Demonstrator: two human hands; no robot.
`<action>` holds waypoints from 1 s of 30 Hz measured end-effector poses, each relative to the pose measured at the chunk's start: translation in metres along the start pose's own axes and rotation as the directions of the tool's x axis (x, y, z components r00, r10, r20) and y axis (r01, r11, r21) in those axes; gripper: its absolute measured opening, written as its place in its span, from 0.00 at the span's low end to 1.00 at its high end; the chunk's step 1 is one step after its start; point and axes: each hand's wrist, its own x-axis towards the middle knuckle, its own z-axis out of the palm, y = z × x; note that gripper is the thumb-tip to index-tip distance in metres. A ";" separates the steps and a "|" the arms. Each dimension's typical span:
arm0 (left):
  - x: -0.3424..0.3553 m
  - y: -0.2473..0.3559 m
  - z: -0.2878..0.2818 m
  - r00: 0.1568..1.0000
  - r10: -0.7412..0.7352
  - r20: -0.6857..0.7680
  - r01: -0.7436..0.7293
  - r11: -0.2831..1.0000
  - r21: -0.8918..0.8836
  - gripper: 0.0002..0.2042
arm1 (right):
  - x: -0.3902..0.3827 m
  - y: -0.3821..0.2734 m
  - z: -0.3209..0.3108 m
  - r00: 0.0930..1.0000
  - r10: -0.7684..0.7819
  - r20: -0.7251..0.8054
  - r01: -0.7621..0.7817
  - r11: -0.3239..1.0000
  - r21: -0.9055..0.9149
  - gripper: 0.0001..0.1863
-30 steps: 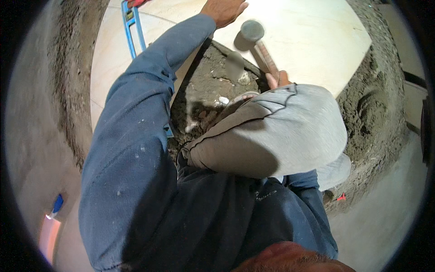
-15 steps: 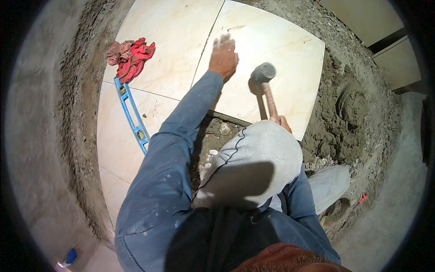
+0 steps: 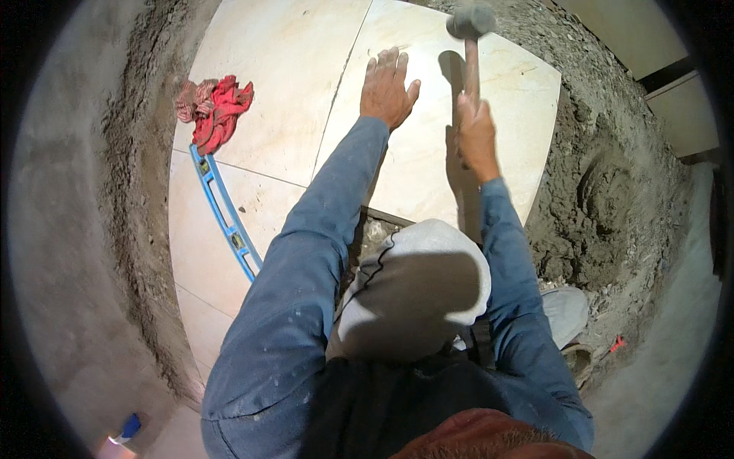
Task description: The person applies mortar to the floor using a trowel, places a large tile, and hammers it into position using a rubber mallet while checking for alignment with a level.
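My left hand (image 3: 386,96) lies with outstretched fingers on a cream floor tile (image 3: 413,168), just right of a joint between tiles. My right hand (image 3: 475,138) grips the wooden handle of a rubber mallet (image 3: 470,21), whose dark head is raised over the tile's far right part and casts a shadow on it. To the left, a blue spirit level (image 3: 225,216) rests on the tiles beside a crumpled red cloth (image 3: 225,111). My bent knee (image 3: 409,291) sits at the near edge of the tile, by a gap of mortar bed.
Wet mortar (image 3: 589,214) is heaped right of the tile, within rough gravelly ground. More tiles (image 3: 677,115) lie at the upper right. A small red object (image 3: 615,344) is at the lower right, a blue-handled item (image 3: 126,428) at the lower left, and bare concrete floor borders the left side.
My right hand has risen from beside my knee, lifting the mallet farther up and right. My left hand has settled flat on the tile. The view has shifted, showing more tiles.
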 end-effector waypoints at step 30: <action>0.001 0.001 0.004 0.997 0.060 0.044 -0.064 0.994 0.092 0.31 | -0.081 -0.030 -0.087 0.992 0.017 -0.129 -0.007 0.997 0.073 0.21</action>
